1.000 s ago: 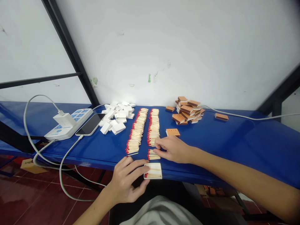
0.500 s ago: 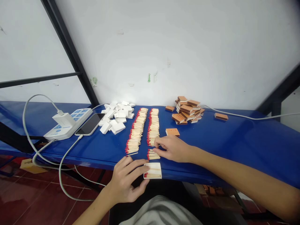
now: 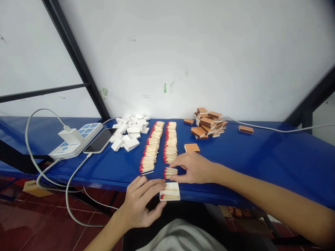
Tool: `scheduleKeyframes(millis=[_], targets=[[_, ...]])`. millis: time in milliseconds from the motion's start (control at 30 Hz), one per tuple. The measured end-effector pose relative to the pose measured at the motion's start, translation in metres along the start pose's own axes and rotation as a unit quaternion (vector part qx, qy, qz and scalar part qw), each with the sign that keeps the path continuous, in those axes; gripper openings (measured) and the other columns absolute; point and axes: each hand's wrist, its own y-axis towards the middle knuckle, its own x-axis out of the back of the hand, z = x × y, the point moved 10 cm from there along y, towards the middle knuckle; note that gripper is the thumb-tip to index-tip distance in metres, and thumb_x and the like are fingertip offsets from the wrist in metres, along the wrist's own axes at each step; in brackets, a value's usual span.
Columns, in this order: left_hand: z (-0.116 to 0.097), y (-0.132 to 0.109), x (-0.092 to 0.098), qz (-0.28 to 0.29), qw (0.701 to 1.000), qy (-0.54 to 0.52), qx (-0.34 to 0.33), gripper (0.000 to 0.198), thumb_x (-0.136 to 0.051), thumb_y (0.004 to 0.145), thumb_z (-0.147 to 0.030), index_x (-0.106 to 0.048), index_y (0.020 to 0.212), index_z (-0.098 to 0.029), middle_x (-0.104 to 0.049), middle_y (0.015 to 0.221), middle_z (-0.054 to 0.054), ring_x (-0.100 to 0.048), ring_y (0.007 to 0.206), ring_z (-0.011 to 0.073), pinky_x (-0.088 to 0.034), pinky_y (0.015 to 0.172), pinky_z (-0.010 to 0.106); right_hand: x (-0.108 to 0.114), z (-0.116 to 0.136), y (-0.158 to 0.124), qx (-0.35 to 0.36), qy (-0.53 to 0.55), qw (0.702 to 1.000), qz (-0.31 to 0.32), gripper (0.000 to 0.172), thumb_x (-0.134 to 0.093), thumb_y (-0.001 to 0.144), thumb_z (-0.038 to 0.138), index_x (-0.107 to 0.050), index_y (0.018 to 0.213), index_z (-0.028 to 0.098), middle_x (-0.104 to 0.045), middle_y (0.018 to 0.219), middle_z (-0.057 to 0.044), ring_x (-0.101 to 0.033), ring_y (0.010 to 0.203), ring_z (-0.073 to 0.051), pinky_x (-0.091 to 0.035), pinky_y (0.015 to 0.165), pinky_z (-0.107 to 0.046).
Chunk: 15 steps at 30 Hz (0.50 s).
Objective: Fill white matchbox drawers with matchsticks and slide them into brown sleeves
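My left hand grips a white matchbox tray by its left end at the table's front edge, fingers on its upper side and thumb below. A few red-headed matches lie along the tray's near side. Just beyond it, my right hand spans a small bunch of matches, index finger at the far side and thumb at the near side. That bunch rests on the table, apart from the long right-hand row of matches. Another long row of matches lies to its left.
White trays are heaped at back left, beside a phone and a power strip with cables. Orange matchboxes are piled at back right. Single boxes lie nearby, one orange matchbox close beyond my right hand.
My right thumb and index finger have spread apart, from the gap behind the small bunch to either side of it. My left hand still holds the tray. The view has shifted slightly.
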Motion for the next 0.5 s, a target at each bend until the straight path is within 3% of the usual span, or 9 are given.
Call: scheduleKeyframes(millis=[267,500], targets=[[-0.0007,0.001,0.0009,-0.003,1.0,-0.011,0.002,0.031,-0.065,0.083,-0.02,-0.062,0.114,-0.018,-0.077,0.103,0.009,-0.063,0.074,0.0194,-0.047,0.066,0.034,-0.0007,0.0009,0.0005,-0.006,0.006,1.0,-0.002,0.025,-0.071,0.087,0.037,-0.078,0.097,0.015,-0.069,0.075,-0.003,-0.057,0.064,-0.013,-0.037,0.064,-0.026],[-0.0005,0.0018,0.0004,-0.003,1.0,-0.003,0.004,0.028,-0.064,0.083,-0.022,-0.063,0.112,-0.019,-0.077,0.101,0.009,-0.063,0.072,0.0186,-0.047,0.065,0.033,-0.0013,0.0069,-0.0008,0.024,-0.054,0.998,-0.012,0.023,-0.065,0.093,0.037,-0.077,0.089,0.018,-0.07,0.073,-0.003,-0.056,0.07,-0.015,-0.03,0.081,-0.035]])
